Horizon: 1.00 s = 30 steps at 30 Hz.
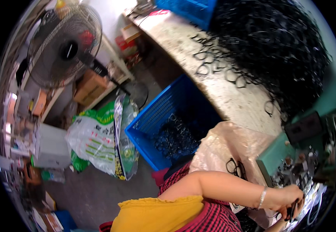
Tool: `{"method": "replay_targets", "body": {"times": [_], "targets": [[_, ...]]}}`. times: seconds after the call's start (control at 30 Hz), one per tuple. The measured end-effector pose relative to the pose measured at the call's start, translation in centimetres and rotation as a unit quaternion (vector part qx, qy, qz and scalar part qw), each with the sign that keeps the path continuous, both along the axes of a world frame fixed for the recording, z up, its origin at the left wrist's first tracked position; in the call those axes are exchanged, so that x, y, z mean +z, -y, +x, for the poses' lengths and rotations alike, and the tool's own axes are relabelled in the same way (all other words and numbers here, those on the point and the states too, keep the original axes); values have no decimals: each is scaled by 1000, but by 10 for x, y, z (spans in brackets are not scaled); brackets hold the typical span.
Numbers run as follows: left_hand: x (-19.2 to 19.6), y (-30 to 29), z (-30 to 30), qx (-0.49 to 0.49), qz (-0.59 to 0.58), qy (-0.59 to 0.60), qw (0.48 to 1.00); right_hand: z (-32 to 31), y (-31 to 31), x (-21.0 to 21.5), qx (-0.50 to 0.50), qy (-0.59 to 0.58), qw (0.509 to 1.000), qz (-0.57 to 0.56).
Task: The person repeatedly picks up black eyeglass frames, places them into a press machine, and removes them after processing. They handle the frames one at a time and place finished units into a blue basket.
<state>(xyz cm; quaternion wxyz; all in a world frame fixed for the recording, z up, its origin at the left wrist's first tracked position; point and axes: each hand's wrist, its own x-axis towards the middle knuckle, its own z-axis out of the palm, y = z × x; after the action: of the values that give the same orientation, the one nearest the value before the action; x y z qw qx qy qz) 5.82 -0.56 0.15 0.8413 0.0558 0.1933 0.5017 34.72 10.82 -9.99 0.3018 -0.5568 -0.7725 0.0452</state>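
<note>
My left hand [289, 198], below a bracelet at the wrist, is closed at the lower right. Its fingers pinch a small black piece [290, 212], mostly hidden, so I cannot make out its kind. Just under it, a bit of my right arm [278, 226] shows at the lower edge; its fingers are hidden. Both are beside a green machine [271, 158] with metal fittings [297, 170]. A black eyeglass frame [235, 167] lies on the pale cloth [218, 145] near my left forearm.
A large heap of black eyeglass frames [268, 42] covers the far side of the worktable [239, 106]. Beside the table stands a blue crate [139, 141] with more frames inside. On the left are a standing fan [68, 49], a plastic sack [94, 139] and cardboard boxes [90, 88].
</note>
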Motion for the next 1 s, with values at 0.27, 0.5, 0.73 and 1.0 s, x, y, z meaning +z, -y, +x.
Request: {"method": "replay_targets", "body": {"times": [0.27, 0.5, 0.73, 1.0], "targets": [[-53, 5, -33, -16, 260, 30, 965, 17, -37, -2, -86, 141, 984, 60], [-168, 143, -227, 172, 316, -292, 886, 41, -72, 29, -113, 480, 845, 206], [-433, 322, -306, 299, -322, -432, 787, 6, -27, 45, -237, 299, 922, 66], [-604, 385, -264, 183, -505, -382, 752, -47, 13, 60, -257, 257, 931, 33]]}}
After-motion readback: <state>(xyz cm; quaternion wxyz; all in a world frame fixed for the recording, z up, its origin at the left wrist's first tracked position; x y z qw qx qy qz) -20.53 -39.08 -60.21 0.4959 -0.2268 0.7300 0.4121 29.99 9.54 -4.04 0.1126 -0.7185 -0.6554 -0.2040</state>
